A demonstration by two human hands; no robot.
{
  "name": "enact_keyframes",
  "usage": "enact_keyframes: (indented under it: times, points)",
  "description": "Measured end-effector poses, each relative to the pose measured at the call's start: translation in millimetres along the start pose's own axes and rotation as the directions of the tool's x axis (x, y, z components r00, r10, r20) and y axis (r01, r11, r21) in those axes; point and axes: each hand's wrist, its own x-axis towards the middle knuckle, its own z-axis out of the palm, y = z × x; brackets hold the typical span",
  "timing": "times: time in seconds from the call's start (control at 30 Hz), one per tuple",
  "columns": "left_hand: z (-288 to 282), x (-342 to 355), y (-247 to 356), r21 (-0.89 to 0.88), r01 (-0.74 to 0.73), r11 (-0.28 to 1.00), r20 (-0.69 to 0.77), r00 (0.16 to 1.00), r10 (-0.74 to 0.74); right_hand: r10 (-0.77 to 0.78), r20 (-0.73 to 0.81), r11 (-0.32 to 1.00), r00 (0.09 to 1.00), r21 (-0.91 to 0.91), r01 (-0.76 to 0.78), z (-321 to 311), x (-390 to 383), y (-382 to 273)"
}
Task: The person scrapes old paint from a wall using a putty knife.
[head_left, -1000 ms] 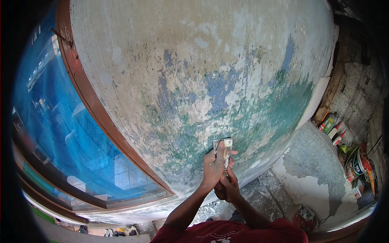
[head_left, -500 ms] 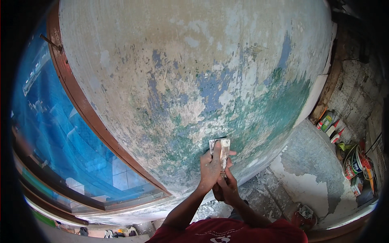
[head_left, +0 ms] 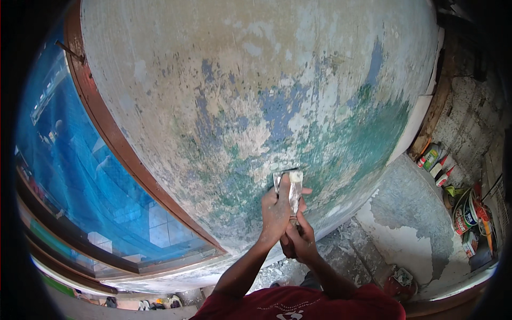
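A scraper (head_left: 295,198) with a pale, plaster-smeared metal blade lies against the wall (head_left: 229,122) at its top edge. The wall's paint is patchy, with beige, blue and green layers and bare whitish spots. Lower down, my right hand (head_left: 300,240) is wrapped round the scraper's handle, which it mostly hides. My left hand (head_left: 274,216) holds the blade from the left, thumb laid up along its face and a fingertip showing past its right side. Both forearms reach up from the lower edge.
A brown-framed window (head_left: 144,184) with blue sheeting behind it runs along the left. Debris (head_left: 341,250) litters the floor below. Bottles (head_left: 433,162) and a paint can (head_left: 465,217) stand on the right, a red bucket (head_left: 401,282) lower right, shoes (head_left: 160,304) lower left.
Both hands and the scraper have slid a short way up the wall. The grip looks the same.
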Motion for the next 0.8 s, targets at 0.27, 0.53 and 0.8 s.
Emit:
enact_keyframes:
  times: [0.27,0.53,0.8]
  points:
    - [7,0,-13,-0.038,-0.004,0.999,-0.032,0.999,0.003,0.016,-0.057,0.999,0.998,0.036,-0.014,3,-6,0]
    - [16,8,-34,-0.103,0.027,0.994,0.09,0.996,-0.018,0.04,-0.069,0.997,0.997,0.073,-0.035,-12,-15,-2]
    - [36,12,-13,-0.203,0.022,0.979,0.047,0.999,-0.013,-0.056,-0.037,0.998,0.998,-0.026,0.055,-21,-3,-18]
